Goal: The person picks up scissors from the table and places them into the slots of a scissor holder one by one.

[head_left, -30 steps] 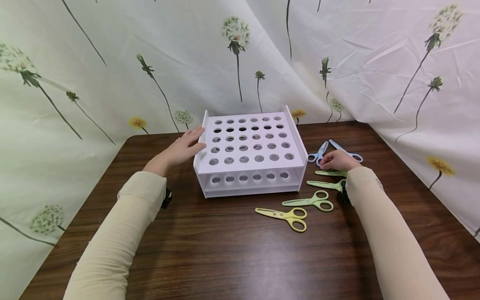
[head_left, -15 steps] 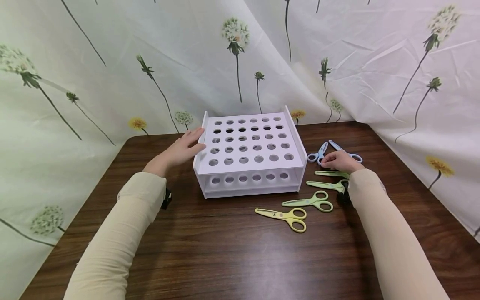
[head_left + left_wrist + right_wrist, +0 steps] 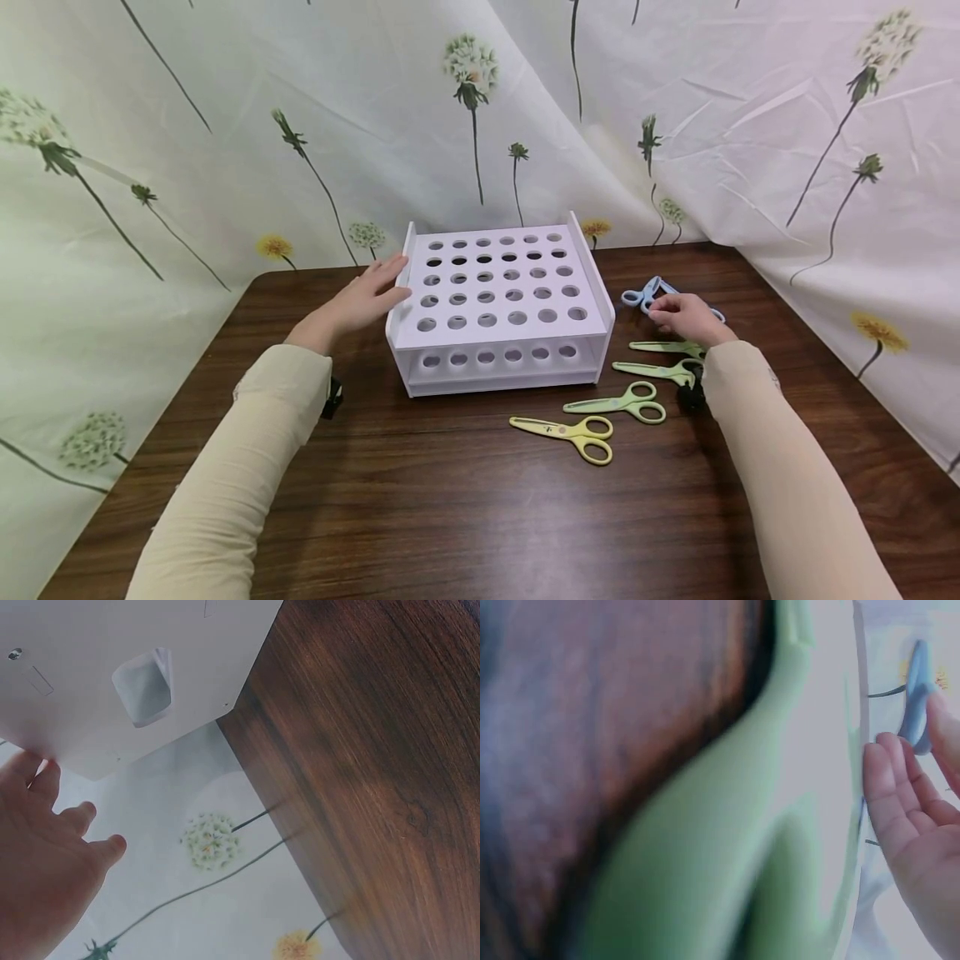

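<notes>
A white rack (image 3: 517, 337) with rows of round holes stands at the middle of the table. My left hand (image 3: 356, 304) rests against its left side panel, fingers extended, their tips at the panel's edge; the left wrist view shows this hand (image 3: 45, 847) at the panel's (image 3: 82, 697) border. At the right, my right hand (image 3: 690, 318) pinches a handle loop of light-blue scissors (image 3: 634, 297) between thumb and fingers. In the right wrist view the blue handle (image 3: 916, 705) rises at the thumb. Behind that hand lies a second pair of blue scissors (image 3: 716, 315), partly hidden.
Nearer me lie yellow scissors (image 3: 562, 429) and light-green scissors (image 3: 615, 404). Two more green pairs, middle green scissors (image 3: 652, 369) and far green scissors (image 3: 660, 346), lie partly under my right wrist. A flower-printed cloth (image 3: 360, 125) hangs behind the brown table (image 3: 420, 517).
My right hand has shifted slightly right, drawing the nearer blue scissors along; they now overlap the other blue pair in the head view. The left hand and rack have stayed put.
</notes>
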### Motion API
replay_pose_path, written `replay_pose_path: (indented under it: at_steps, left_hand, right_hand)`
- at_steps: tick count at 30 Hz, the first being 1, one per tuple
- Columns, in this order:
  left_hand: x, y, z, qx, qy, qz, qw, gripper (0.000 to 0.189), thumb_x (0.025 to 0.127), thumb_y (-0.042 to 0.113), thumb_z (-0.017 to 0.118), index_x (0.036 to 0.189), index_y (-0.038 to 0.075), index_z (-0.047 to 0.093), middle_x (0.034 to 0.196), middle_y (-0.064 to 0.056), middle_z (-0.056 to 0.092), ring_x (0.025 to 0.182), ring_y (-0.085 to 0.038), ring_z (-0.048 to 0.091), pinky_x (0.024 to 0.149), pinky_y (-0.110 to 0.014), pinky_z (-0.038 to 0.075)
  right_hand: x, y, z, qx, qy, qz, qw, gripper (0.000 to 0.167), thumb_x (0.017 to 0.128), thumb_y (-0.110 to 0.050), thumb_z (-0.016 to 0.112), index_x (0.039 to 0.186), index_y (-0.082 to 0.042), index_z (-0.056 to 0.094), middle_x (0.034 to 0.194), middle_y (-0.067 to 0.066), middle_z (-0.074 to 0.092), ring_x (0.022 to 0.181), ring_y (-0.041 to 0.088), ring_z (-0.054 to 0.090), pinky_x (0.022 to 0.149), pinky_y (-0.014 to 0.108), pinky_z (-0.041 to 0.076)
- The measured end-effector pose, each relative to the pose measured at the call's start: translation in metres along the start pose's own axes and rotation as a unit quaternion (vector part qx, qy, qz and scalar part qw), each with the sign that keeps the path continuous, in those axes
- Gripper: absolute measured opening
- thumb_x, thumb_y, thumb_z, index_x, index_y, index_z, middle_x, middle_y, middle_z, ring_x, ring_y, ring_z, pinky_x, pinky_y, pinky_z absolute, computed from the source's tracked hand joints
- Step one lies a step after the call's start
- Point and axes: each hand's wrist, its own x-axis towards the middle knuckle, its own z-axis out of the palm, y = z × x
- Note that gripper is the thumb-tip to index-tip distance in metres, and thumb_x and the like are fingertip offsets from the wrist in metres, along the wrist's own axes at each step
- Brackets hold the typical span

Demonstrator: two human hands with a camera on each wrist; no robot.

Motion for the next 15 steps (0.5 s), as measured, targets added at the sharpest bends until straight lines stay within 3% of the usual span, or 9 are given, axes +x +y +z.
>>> replay_pose_path:
  at_steps: [7, 11, 15]
  left_hand:
    - [-0.001, 0.0, -0.001, -0.003, 0.0, -0.005, 1.0, 0.062, 0.098, 0.036, 0.037, 0.149, 0.013, 0.011, 0.154, -0.004, 0.003, 0.138, -0.027, -0.007, 0.106, -0.054, -0.002]
    - [0.0, -0.001, 0.0, -0.005, 0.001, 0.002, 1.0, 0.062, 0.098, 0.037, 0.037, 0.149, 0.013, 0.012, 0.154, -0.004, 0.003, 0.138, -0.027, -0.007, 0.106, -0.054, -0.003]
    - [-0.003, 0.001, 0.0, -0.014, 0.003, 0.017, 0.9997, 0.066, 0.096, 0.042, 0.037, 0.149, 0.013, 0.011, 0.154, -0.006, 0.004, 0.138, -0.028, -0.007, 0.105, -0.054, -0.004]
  right_hand:
    - [-0.002, -0.012, -0.008, 0.029, 0.045, -0.015, 0.9984, 0.029, 0.096, -0.017, 0.052, 0.109, 0.009, 0.052, 0.106, 0.023, 0.053, 0.088, 0.025, 0.059, 0.081, 0.039, 0.047]
    - [-0.003, -0.02, -0.011, 0.054, 0.066, -0.031, 0.9959, 0.029, 0.095, -0.015, 0.051, 0.109, 0.011, 0.051, 0.105, 0.022, 0.052, 0.081, 0.017, 0.061, 0.075, 0.03, 0.05]
    - [-0.003, -0.029, -0.014, 0.101, 0.083, -0.059, 0.9896, 0.028, 0.095, -0.011, 0.05, 0.108, 0.014, 0.049, 0.092, 0.01, 0.057, 0.072, 0.005, 0.059, 0.067, 0.022, 0.051]
